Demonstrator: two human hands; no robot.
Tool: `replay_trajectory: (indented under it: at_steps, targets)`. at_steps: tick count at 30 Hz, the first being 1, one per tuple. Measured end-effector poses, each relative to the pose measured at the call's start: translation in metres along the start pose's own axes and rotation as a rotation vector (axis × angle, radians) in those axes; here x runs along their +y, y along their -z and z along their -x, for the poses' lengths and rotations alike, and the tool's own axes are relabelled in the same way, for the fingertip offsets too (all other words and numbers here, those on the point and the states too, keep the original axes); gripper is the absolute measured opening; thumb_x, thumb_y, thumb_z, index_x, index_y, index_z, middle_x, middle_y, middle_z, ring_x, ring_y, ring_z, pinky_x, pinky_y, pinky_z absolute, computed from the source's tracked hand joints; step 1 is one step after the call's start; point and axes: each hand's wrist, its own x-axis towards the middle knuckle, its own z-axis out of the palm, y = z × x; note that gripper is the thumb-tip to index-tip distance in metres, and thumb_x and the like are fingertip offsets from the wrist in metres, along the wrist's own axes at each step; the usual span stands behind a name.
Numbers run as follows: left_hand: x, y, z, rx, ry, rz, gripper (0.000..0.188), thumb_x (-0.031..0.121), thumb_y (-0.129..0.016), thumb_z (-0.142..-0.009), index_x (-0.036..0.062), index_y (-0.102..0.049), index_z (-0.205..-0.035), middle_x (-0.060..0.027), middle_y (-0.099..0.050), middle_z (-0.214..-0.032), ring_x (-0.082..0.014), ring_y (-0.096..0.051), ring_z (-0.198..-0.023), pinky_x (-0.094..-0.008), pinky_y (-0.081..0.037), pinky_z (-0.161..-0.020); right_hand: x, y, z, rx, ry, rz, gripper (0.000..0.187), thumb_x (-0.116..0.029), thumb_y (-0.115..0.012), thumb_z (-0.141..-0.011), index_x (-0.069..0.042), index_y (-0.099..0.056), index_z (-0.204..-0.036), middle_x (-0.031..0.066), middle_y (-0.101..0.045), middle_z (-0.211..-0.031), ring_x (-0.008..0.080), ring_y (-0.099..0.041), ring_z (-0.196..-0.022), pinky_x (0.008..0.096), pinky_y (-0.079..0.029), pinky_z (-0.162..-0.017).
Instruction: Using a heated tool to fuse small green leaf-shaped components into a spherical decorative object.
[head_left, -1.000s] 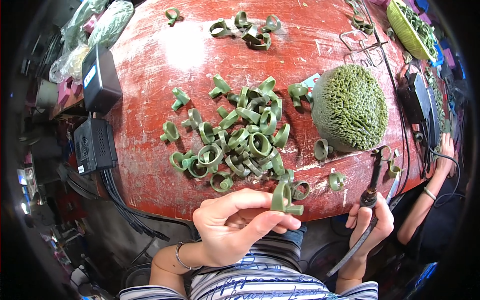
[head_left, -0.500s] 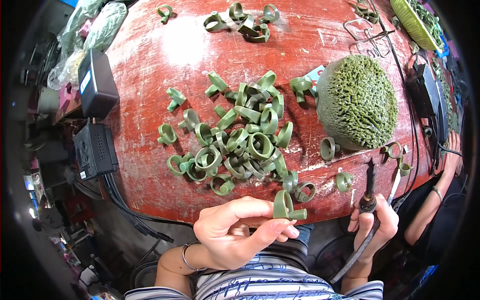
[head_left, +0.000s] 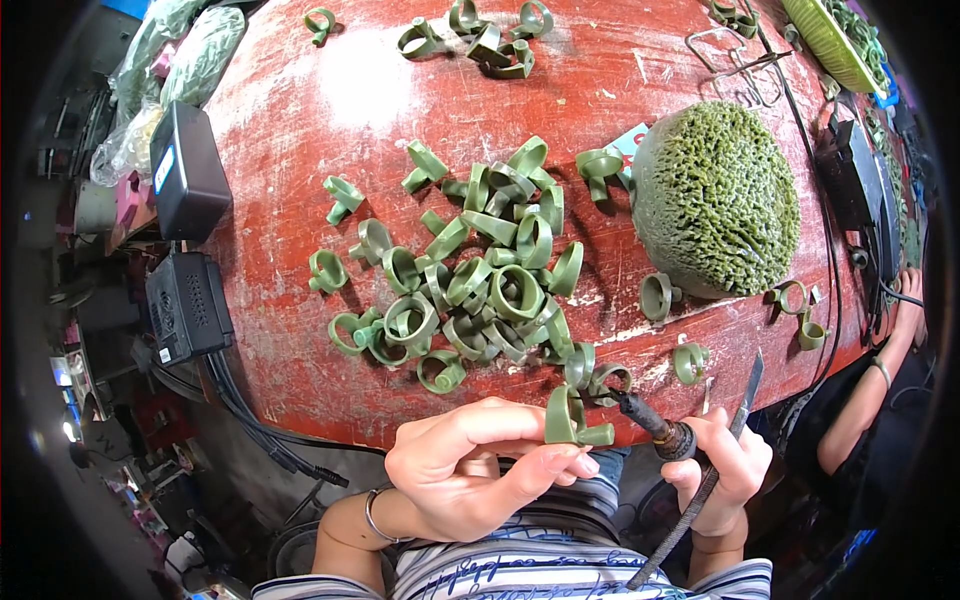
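My left hand (head_left: 465,470) pinches a green ring (head_left: 562,418) with a short round stub, held up at the table's near edge. Closed around a soldering iron (head_left: 672,436) with a dark tip, my right hand (head_left: 728,468) also carries a slim metal knife (head_left: 694,508) with a textured handle, its blade pointing up and away. The iron's tip points left, close to the held ring; whether it touches cannot be seen. Just beyond lies a heap of similar green rings (head_left: 517,292), lying at various angles.
A round, rough-topped green block (head_left: 718,205) stands on the red table (head_left: 285,310). A bent wire stand (head_left: 735,65), a dark box with cables (head_left: 848,180) and a yellow-green basket (head_left: 830,45) are at right. Dark boxes (head_left: 190,305) stand left. Another person's arm (head_left: 868,395) rests at the right edge.
My right hand has swung the iron from pointing away to pointing left, bringing its tip near the held ring; the knife tilted along with it. My left hand stays nearly still.
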Motion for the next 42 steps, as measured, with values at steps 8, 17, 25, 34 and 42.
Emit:
replay_trajectory:
  at_steps: [8,17,25,34,42]
  targets:
    - [-0.0008,0.0,-0.0004,-0.005,-0.018,0.016,0.018,-0.011,-0.061,-0.081,-0.015,-0.055,-0.097,-0.0236,-0.065,-0.088,-0.0243,-0.068,-0.079,-0.0302,-0.06,-0.065,-0.0013,-0.0004,-0.0013,-0.01,-0.004,0.017,0.043,-0.037,-0.077,-0.067,0.0,-0.064,-0.085,0.0071,-0.056,-0.061,0.0222,-0.059,-0.051,0.0295,-0.046,-0.047]
    - [-0.0017,0.0001,-0.0002,-0.005,-0.025,0.02,0.018,-0.011,-0.061,-0.081,-0.0148,-0.055,-0.097,-0.0235,-0.065,-0.088,-0.0248,-0.068,-0.078,-0.0302,-0.059,-0.064,-0.0031,-0.0001,-0.0023,-0.008,-0.012,0.025,0.042,-0.038,-0.077,-0.067,-0.001,-0.064,-0.084,0.007,-0.057,-0.061,0.0227,-0.059,-0.051,0.0298,-0.045,-0.047]
    - [-0.001,0.0018,-0.0001,-0.008,-0.013,0.026,0.018,-0.011,-0.061,-0.081,-0.0151,-0.055,-0.098,-0.0237,-0.065,-0.089,-0.0254,-0.068,-0.08,-0.0314,-0.06,-0.066,-0.0039,0.0001,-0.0018,-0.007,-0.021,0.054,0.043,-0.04,-0.075,-0.068,-0.002,-0.064,-0.083,0.0068,-0.057,-0.061,0.0227,-0.058,-0.05,0.0299,-0.045,-0.048]
    - [-0.0008,0.0014,-0.0009,0.006,-0.021,0.038,0.019,-0.012,-0.062,-0.081,-0.0153,-0.055,-0.098,-0.0232,-0.065,-0.088,-0.0248,-0.068,-0.079,-0.0315,-0.059,-0.068,-0.0009,-0.0006,0.0045,-0.011,-0.125,-0.069,0.041,-0.037,-0.075,-0.07,-0.001,-0.064,-0.084,0.0074,-0.057,-0.062,0.0234,-0.058,-0.051,0.0292,-0.045,-0.05]
    - [-0.0006,0.0018,-0.0026,-0.093,-0.071,-0.187,0.021,0.008,-0.054,-0.092,-0.0077,-0.045,-0.102,-0.0257,-0.063,-0.08,-0.0288,-0.068,-0.069,-0.0339,-0.058,-0.054,-0.0028,0.0009,0.001,-0.023,-0.093,-0.021,0.042,-0.039,-0.075,-0.069,-0.001,-0.064,-0.083,0.0073,-0.056,-0.061,0.0235,-0.058,-0.052,0.0298,-0.046,-0.049]
